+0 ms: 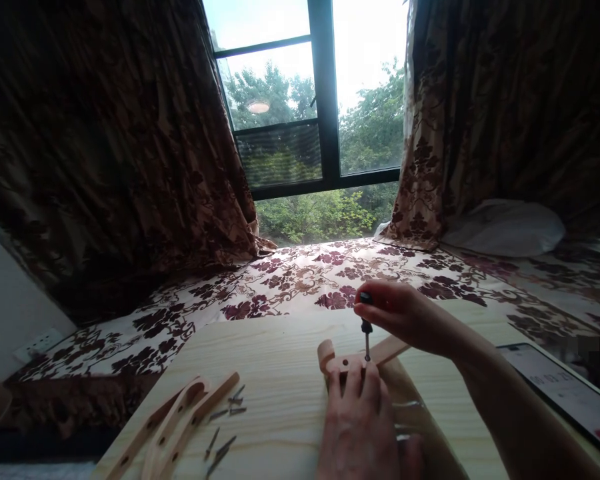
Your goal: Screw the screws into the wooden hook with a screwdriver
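My right hand [393, 307] is closed round the dark handle of a screwdriver [366, 325], held upright. The screwdriver's tip meets a curved wooden piece [349, 363] with a rounded, upturned end and a dark hole. My left hand [355, 427] holds this piece down from the near side, fingers over its edge. Beneath and behind my hands is another wooden strip [391, 348], partly hidden. A brownish, shiny packet or film [420, 420] lies right of my left hand. Whether a screw sits under the tip, I cannot make out.
Several similar wooden pieces with holes [180, 420] lie on the left of the pale wooden board [275, 373], beside several loose screws [223, 453]. A phone [565, 393] rests at the right. Beyond are a flowered cloth [300, 280], curtains [145, 133] and a window [325, 100].
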### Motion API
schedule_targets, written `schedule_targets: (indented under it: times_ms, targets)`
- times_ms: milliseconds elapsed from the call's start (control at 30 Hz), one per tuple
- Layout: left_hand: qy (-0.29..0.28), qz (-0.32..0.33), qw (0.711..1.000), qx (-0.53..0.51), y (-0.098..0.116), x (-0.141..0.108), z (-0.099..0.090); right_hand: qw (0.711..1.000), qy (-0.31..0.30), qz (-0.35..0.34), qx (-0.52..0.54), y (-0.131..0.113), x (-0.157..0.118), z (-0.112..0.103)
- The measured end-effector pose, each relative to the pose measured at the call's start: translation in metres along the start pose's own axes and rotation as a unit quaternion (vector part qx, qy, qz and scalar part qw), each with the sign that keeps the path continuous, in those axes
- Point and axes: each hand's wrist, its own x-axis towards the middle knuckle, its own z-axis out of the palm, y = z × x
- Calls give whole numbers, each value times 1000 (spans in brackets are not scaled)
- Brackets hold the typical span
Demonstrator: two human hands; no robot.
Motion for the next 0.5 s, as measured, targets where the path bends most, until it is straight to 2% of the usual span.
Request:
schedule_targets:
  times_ms: [100,300,500]
  targets:
    - [-20,15,1000,2,0,2,-7,1000,5,-7,-2,1,1,1]
    - [-31,17,999,4,1,3,-12,997,54,4,-62,7,6,7]
    - [-46,19,999,6,2,3,-13,999,24,-6,-38,4,3,5]
